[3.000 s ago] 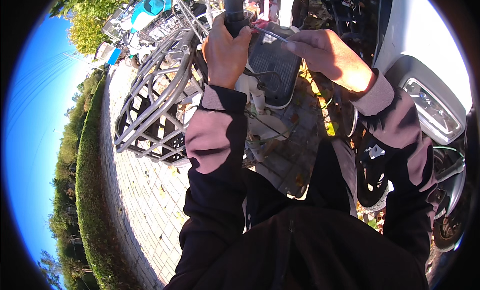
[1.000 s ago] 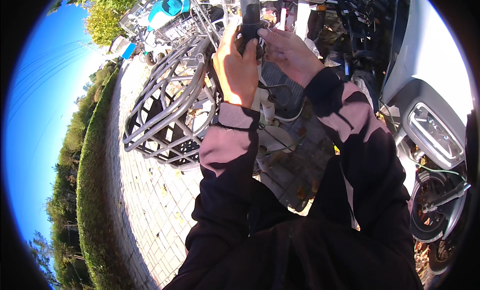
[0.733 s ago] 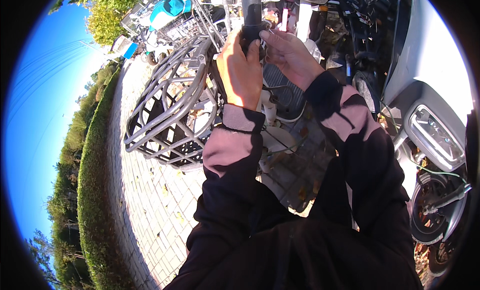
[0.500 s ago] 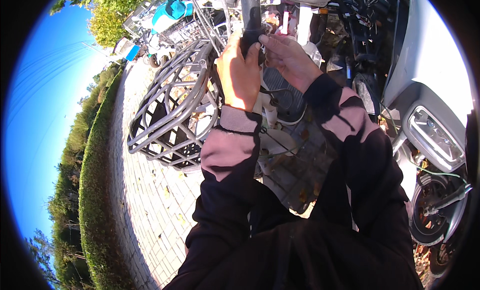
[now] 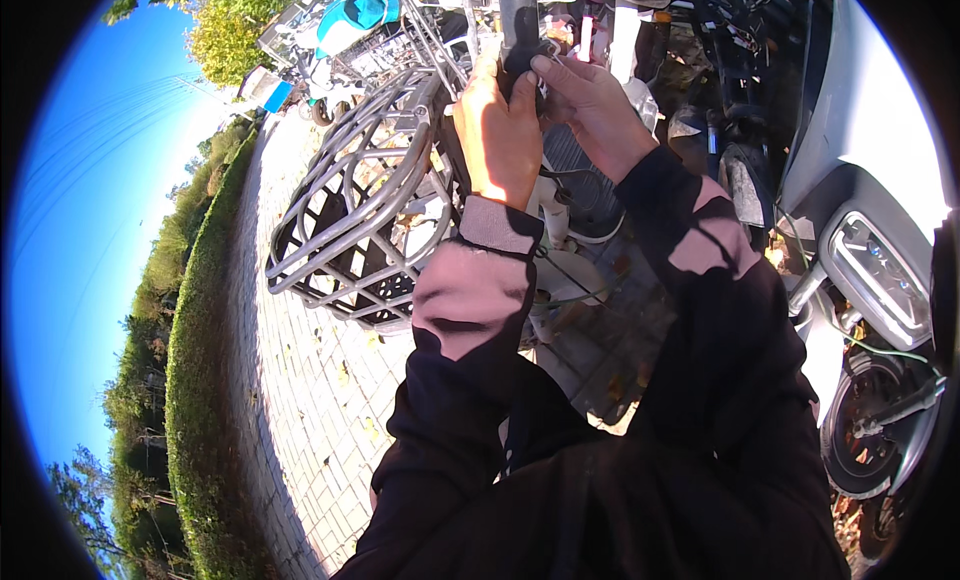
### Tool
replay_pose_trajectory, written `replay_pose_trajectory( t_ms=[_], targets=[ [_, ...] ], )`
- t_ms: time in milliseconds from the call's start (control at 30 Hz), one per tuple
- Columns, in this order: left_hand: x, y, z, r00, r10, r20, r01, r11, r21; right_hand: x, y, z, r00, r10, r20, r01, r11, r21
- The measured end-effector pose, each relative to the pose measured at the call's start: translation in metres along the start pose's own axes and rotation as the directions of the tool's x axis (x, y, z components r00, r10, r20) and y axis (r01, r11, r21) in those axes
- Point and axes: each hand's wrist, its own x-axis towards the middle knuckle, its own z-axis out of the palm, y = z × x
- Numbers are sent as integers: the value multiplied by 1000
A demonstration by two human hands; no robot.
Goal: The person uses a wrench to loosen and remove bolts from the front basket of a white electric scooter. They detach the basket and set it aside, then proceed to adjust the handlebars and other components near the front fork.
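Your left hand reaches up from below, its back lit by the sun, with the grip curled narrowly around the lower end of a black tube that stands at the top of the view, a little right of the middle. Your right hand meets it from the other side, thumb tip against the tube's right edge and fingers bent beneath in shade; its grip is narrow, but you cannot tell from this angle whether something small is pinched inside it. The thumbs of both hands are close together at the front of the tube. Just left of your left wrist, a grey metal basket leans over the sunlit paving, tilted in the bent view. Under your right hand is a dark ribbed footboard, partly covered by your fingers, and a thin green cord runs below it in the shadow. On your right is a white body panel with a headlight set below it, and a wheel lower down. Far to your left, a trimmed hedge borders the paving; a teal-and-white cloth lies beyond the basket.
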Motion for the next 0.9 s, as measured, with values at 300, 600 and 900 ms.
replay_pose_trajectory(
  t_ms=[300,600,900],
  targets=[
    [1,-5,-1,992,-113,64,124,971,-204,13,0,-9,1000,21,-8,-22,986,-166],
    [1,-6,-5,989,-88,121,108,979,-171,4,-2,-21,993,-29,115,43,991,-125],
    [-1,8,-4,989,-82,123,104,978,-182,4,1,-18,998,0,67,-2,1000,23]
  ],
)
